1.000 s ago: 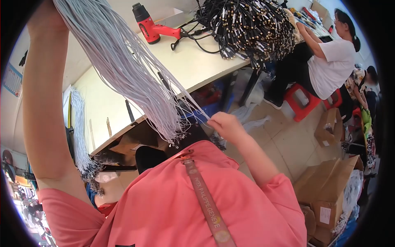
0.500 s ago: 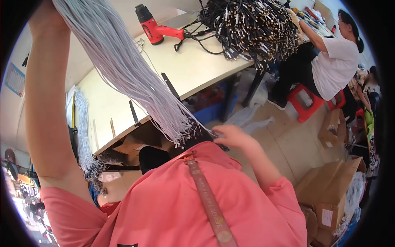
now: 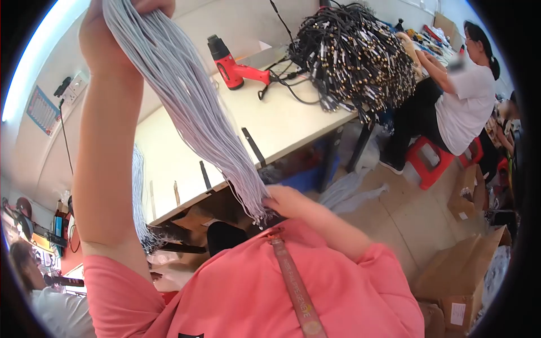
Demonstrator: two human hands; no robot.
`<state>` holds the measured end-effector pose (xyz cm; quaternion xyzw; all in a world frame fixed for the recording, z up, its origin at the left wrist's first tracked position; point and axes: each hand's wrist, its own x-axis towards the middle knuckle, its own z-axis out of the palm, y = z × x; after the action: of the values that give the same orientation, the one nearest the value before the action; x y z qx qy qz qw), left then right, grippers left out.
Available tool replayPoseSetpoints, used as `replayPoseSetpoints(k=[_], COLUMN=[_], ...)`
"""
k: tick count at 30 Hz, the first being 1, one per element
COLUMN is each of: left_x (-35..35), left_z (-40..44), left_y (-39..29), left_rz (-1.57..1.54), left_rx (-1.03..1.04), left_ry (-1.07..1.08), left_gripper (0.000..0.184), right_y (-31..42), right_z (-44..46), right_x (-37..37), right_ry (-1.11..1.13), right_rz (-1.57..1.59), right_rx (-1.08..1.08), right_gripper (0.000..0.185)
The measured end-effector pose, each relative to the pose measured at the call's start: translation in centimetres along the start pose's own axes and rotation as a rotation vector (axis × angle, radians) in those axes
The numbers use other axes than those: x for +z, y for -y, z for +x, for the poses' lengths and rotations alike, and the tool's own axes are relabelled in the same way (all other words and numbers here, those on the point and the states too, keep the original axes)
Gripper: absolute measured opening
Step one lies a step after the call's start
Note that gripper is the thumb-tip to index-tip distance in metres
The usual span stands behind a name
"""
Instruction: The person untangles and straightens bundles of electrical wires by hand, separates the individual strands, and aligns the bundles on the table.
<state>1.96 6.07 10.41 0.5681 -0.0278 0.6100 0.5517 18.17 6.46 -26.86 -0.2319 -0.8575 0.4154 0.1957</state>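
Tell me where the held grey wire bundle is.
In the head view, the grey wire bundle hangs left of centre from the left hand, its lower end beside the right hand.

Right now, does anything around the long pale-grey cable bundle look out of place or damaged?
Crumpled whitish plastic sheeting lies loose on the beige tiled floor near the cream table, perhaps dropped packaging. The bundle, held in the left hand, shows no clear damage.
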Motion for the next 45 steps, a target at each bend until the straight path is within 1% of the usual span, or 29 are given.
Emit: replayPoseSetpoints(k=[2,3,5,6,7,8,10,11,14,15,17,18,19,21,24,27,30,31,32,34,35,37,38,39,42,45], left_x=[0.0,-0.6,-2.1,-2.4,-2.5,-3.1,-3.9,-3.2,-3.3,-2.4,-2.1,-2.1,-2.0,-1.5,-0.6,-1.1,-0.4,-1.5,-2.8,-4.9,-5.0,-4.3,-3.9,-3.2,-3.7,-4.3], left_z=[-0.4,-0.7,-1.3,-1.5,-1.6,-1.7,-1.8,-1.9,-1.9,-1.9,-1.6,-1.5,-1.4,-1.3,-1.2,-1.0,-2.4,-2.6,-3.5,-5.2,-6.2,-8.3,-9.1,-9.6,-11.0,-11.4], left_y=[-0.8,-1.1,-1.3,-1.4,-1.1,-1.0,-1.1,-0.6,-0.2,0.1,0.5,0.8,1.3,2.3,3.5,3.9,3.4,3.2,3.1,3.3,3.9,4.9,5.7,6.5,7.5,7.5], left_rz=[0.033,0.046,0.060,0.063,-0.001,0.002,0.009,-0.022,-0.036,-0.011,-0.054,-0.079,-0.115,-0.187,-0.268,-0.281,0.107,0.189,0.172,0.144,0.166,0.056,-0.002,0.026,0.070,-0.020], left_rx=[-0.042,-0.058,-0.060,-0.057,-0.060,-0.070,-0.087,-0.053,-0.067,-0.042,-0.039,-0.040,-0.045,-0.054,-0.024,-0.045,-0.035,-0.063,-0.091,-0.142,-0.088,-0.012,0.027,0.148,0.341,0.408], left_ry=[-0.077,-0.023,0.022,0.047,0.044,0.059,0.084,-0.011,0.023,0.009,0.025,0.032,0.061,0.124,0.194,0.361,-0.069,-0.059,-0.106,-0.181,-0.286,-0.316,-0.335,-0.457,-0.745,-0.941], left_gripper=[0.029,0.030,0.037,0.041,0.040,0.043,0.049,0.052,0.052,0.039,0.039,0.039,0.040,0.041,0.042,0.051,0.062,0.073,0.075,0.077,0.081,0.083,0.084,0.089,0.084,0.078], right_y=[-1.1,-1.8,-3.2,-3.8,-4.4,-4.7,-4.7,-4.5,-3.3,-2.7,-0.4,2.2,5.1,8.3,10.7,9.0,9.6,8.7,8.5,8.6,8.6,8.6,8.6,8.3,8.4,8.3], right_z=[-0.8,-1.3,-2.5,-3.2,-4.0,-4.5,-5.3,-5.3,-6.1,-5.8,-4.4,-3.2,-1.9,0.6,3.7,5.6,4.3,4.5,4.1,3.2,2.9,2.6,2.6,2.6,2.2,2.1], right_x=[0.2,0.2,-0.1,-0.2,-0.4,-0.6,-0.8,-1.4,-3.5,-4.6,-7.8,-9.3,-10.3,-10.7,-9.8,-7.2,-6.3,-6.3,-7.0,-8.8,-9.3,-9.7,-9.5,-9.1,-8.4,-8.0], right_ry=[0.014,-0.024,-0.107,-0.117,-0.127,-0.137,0.005,0.078,0.247,0.292,0.142,0.001,-0.080,-0.210,-0.081,0.173,-0.164,-0.282,-0.365,-0.435,-0.429,-0.408,-0.403,-0.396,-0.357,-0.321], right_rz=[-0.139,-0.194,-0.308,-0.445,-0.584,-0.725,-0.770,-0.790,-0.735,-0.617,-0.410,-0.230,-0.093,-0.035,0.342,0.643,0.748,0.706,0.748,0.701,0.696,0.685,0.738,0.791,0.869,0.938], right_rx=[-0.008,0.006,0.042,0.035,0.029,0.023,0.123,0.172,0.246,0.381,0.190,0.014,-0.078,-0.331,-0.275,-0.105,-0.025,-0.017,-0.030,0.064,0.099,0.173,0.182,0.196,0.232,0.261], right_gripper=[0.019,0.018,0.017,0.017,0.017,0.018,0.024,0.027,0.050,0.081,0.098,0.101,0.100,0.100,0.074,0.041,0.012,0.009,0.010,0.012,0.012,0.013,0.013,0.014,0.016,0.019])
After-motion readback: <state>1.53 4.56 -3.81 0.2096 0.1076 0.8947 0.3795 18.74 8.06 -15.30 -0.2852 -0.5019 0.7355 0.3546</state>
